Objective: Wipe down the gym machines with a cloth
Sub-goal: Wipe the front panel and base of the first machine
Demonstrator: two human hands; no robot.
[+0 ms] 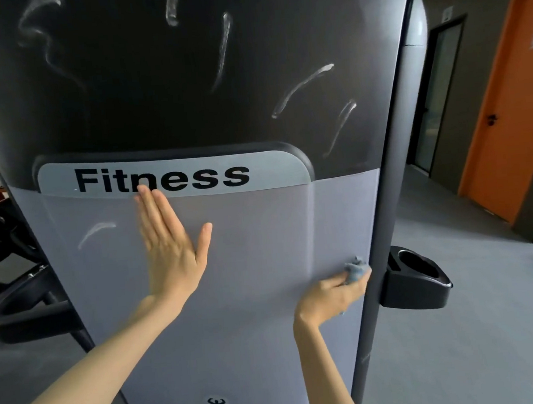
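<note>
A tall gym machine shroud (267, 298) fills the view, dark grey above and pale grey below, with a "Fitness" label (163, 178). White smear marks (300, 89) streak the dark upper part, and one more smear (95, 233) sits on the pale panel. My left hand (169, 242) lies flat on the pale panel, fingers straight, fingertips reaching the label. My right hand (331, 292) grips a crumpled blue-grey cloth (356, 269) against the panel's right edge.
A black cup holder (417, 279) juts from the machine's right side. Black equipment (10, 272) stands at the left. Grey floor (479, 328) stretches to the right, toward an orange door (515, 109) and a dark doorway (436, 90).
</note>
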